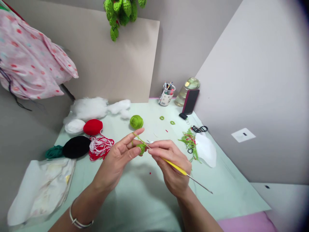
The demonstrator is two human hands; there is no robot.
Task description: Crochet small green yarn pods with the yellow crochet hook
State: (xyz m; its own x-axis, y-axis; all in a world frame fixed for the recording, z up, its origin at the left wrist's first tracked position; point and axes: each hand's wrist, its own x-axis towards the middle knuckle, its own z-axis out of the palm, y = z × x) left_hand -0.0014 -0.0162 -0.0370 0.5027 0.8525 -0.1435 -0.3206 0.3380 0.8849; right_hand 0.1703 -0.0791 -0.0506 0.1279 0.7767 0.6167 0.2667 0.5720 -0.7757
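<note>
My left hand (120, 151) pinches a small green crochet piece (141, 149) between thumb and fingers, its index finger stretched out with green yarn (137, 137) looped over it. In my right hand (172, 164) is a crochet hook (177, 167) with a yellow grip, held like a pencil. One metal end of the hook meets the green piece; the other end points down to the right. Just beyond my hands sits a ball of green yarn (136, 121). Exactly how the hook tip sits in the stitches is too small to tell.
White stuffing (89, 108), a red yarn ball (93, 127), a black one (76, 147) and tangled red-and-white yarn (100, 147) lie left. Two green rings (172, 122) lie beyond my hands. Green scraps (188, 140), a phone (191, 101), a bottle (185, 93) and a pen cup (166, 95) stand right.
</note>
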